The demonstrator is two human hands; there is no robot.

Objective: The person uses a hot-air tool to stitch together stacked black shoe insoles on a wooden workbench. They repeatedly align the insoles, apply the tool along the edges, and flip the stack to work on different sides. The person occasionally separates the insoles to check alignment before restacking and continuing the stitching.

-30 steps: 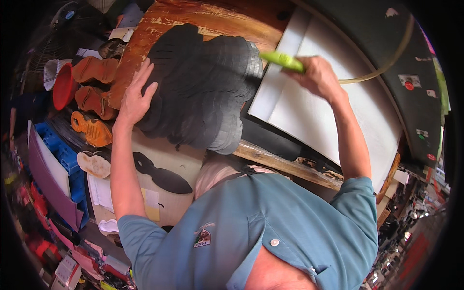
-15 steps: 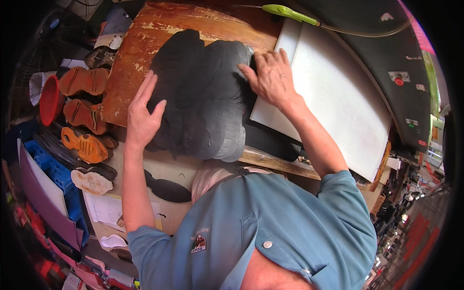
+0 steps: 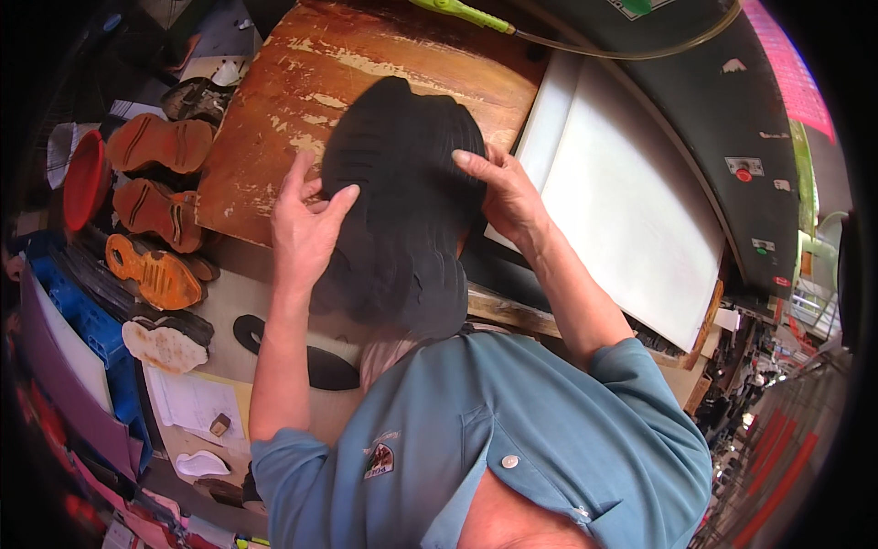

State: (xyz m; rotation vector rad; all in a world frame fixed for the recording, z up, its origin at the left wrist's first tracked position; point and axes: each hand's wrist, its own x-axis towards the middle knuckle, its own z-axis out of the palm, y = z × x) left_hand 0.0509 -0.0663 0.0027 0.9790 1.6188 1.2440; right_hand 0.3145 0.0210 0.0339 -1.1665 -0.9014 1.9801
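Note:
A thick stack of black shoe soles (image 3: 393, 192) lies in front of me, its near end close to my shirt. Along its left edge is my left hand (image 3: 309, 224), thumb over the top of the stack and fingers spread apart at its side. My right hand (image 3: 512, 197) grips the right edge, with the thumb on top and the fingers partly hidden behind. Thin layers show along the right side of the stack.
A worn brown wooden board (image 3: 265, 146) reaches under the stack. To the right are a white slab (image 3: 631, 201) and a dark machine panel (image 3: 704, 128). Brown and orange soles (image 3: 155, 279), a red bowl (image 3: 84, 180) and a loose black sole (image 3: 329, 369) are at left.
Both hands have closed in from the sides, and the stack looks narrower and more even. My right hand has come from the far corner to its right edge.

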